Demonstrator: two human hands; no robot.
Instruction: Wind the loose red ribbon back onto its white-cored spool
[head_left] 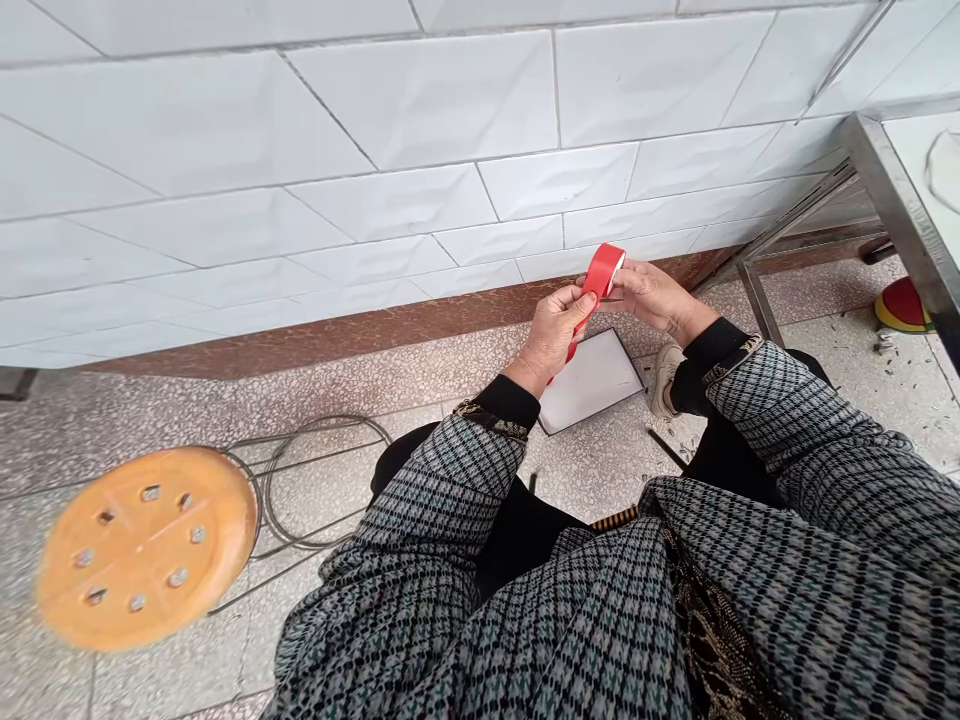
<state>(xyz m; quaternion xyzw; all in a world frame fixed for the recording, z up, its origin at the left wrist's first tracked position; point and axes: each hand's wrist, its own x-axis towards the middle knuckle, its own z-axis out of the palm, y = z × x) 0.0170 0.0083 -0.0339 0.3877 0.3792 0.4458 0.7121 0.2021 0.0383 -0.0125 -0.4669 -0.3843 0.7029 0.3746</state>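
Note:
A roll of red tape (pixel 604 265) is held up in front of me, its white core edge turned to the right. The fingers of my right hand (pixel 651 296) are closed on the roll from its right side, some of them hidden behind it. My left hand (pixel 553 330) is closed, with the thumb pressed on the red tape at the roll's lower left. A loose red strip hangs below that hand. Beneath both hands, a white rectangular panel with a dark rim (pixel 592 380) lies on the floor.
An orange round stool (pixel 146 545) stands at left, beside wire rings and rods (pixel 319 480). White wall tiles (pixel 420 100) rise ahead. A metal-framed table (pixel 900 190) is at right, with a red and yellow object (pixel 904 303) below. Dark scraps litter the speckled floor.

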